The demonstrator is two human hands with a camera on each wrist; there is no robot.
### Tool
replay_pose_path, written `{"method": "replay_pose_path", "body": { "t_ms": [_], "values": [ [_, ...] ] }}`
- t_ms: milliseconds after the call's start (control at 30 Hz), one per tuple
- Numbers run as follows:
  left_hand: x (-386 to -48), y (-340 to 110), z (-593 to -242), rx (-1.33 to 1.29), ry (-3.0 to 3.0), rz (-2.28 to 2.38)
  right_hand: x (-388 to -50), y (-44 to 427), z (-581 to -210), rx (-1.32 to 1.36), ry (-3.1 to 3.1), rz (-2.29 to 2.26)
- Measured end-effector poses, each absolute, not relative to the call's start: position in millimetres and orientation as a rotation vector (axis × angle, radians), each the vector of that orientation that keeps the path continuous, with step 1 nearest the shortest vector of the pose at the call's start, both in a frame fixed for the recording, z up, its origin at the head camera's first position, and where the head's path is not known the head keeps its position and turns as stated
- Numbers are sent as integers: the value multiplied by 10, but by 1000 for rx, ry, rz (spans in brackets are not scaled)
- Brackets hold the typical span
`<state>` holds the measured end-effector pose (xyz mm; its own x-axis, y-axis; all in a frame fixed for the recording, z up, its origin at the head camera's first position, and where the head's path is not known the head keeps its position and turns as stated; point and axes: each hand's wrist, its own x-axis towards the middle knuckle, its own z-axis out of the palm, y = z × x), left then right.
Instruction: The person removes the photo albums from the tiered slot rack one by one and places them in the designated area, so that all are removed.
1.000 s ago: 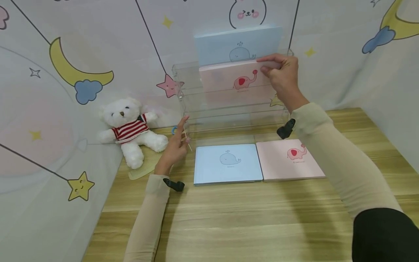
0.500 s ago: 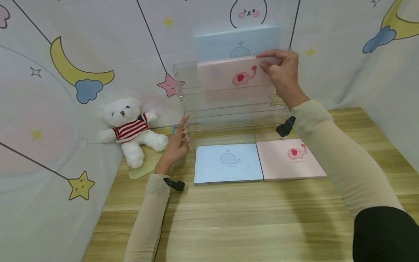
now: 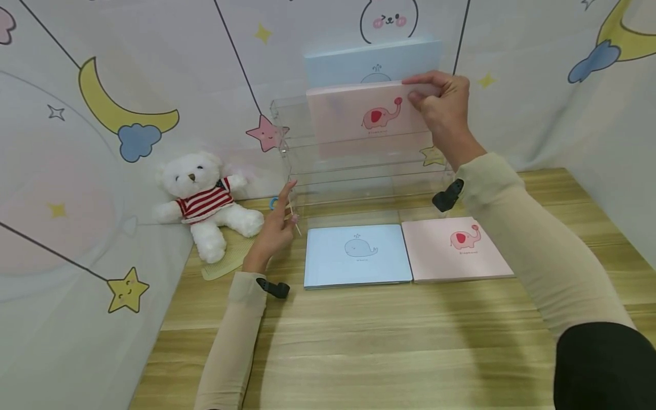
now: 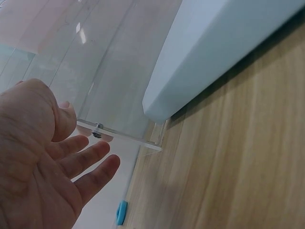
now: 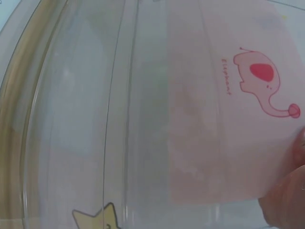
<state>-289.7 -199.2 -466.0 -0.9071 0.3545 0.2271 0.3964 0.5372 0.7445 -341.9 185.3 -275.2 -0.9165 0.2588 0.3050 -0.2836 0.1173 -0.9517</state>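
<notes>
My right hand [image 3: 445, 111] pinches the upper right corner of a pink elephant booklet [image 3: 335, 111], whose lower part is behind a clear panel of the acrylic rack [image 3: 343, 191]. In the right wrist view the thumb [image 5: 286, 198] lies on the pink booklet [image 5: 195, 157]. A blue whale booklet [image 3: 338, 65] stands upright behind it, partly covered. My left hand [image 3: 274, 233] is at the rack's left side edge; in the left wrist view its thumb and fingers [image 4: 88, 160] lie around the clear side panel [image 4: 126, 136].
Flat on the table [image 3: 328, 353], in front of the rack, lie a blue whale booklet [image 3: 328, 267] and a pink elephant booklet [image 3: 430, 256], side by side. A white teddy bear [image 3: 205, 199] in a striped shirt sits at the left on a yellowish mat [image 3: 225, 265].
My right hand has risen a little with the pink booklet, which now covers more of the blue booklet behind it. The left hand has stayed in place.
</notes>
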Motion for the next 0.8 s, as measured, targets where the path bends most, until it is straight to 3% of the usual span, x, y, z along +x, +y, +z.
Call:
{"method": "replay_pose_path", "body": {
  "t_ms": [800],
  "values": [
    [-2899,-1981,-4656,-672,-2711,-1301,-3352,1863,-2612,83,-1997,1789]
  ]
}}
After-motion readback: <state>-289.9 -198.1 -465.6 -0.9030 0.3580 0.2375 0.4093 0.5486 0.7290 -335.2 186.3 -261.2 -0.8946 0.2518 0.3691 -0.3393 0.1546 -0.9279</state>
